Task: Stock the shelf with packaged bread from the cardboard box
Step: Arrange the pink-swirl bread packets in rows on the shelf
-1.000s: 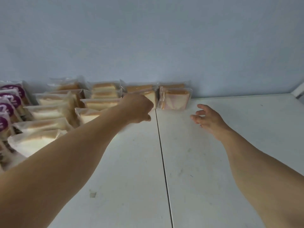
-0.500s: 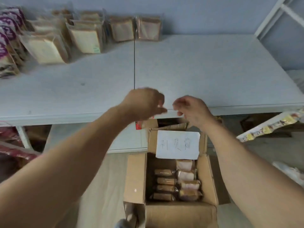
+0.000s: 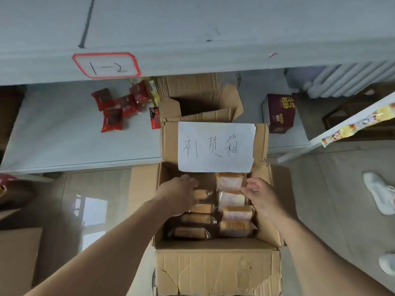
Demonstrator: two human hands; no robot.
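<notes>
1. Both hands are down inside the open cardboard box (image 3: 218, 272), which sits on the floor just in front of the shelf (image 3: 192, 22). The left hand (image 3: 179, 194) lies palm-down over the top of the left column of packaged bread; its fingertips are hidden, so I cannot tell whether it has closed on a pack. The right hand (image 3: 255, 192) has its fingers curled at the edge of the top bread pack (image 3: 229, 181) in the right column, apparently pinching the wrapper, though the contact is partly hidden.

2. Slip risk: the clear wrappers look slick and loose. A pinch on film alone, rather than on the loaf, could let a pack slide out partway up to the shelf.

3. Crush risk: the slices look soft. Squeezing hard to make up for the slick film would dent the bread.

4. Snag risk: the packs (image 3: 201, 218) stand tightly in two columns. Pulling one out at an angle could drag its neighbour up, or catch on the upright flap carrying the paper label (image 3: 215, 146).

5. Clearance risk: the shelf's front edge, marked with the red-bordered tag (image 3: 106, 65), overhangs the box's far side. A quick lift straight up could knock a pack against it.

6. Misplacement risk: red snack packets (image 3: 116, 108) lie on the lower shelf (image 3: 64, 142); the bread probably belongs above, not there.
</notes>
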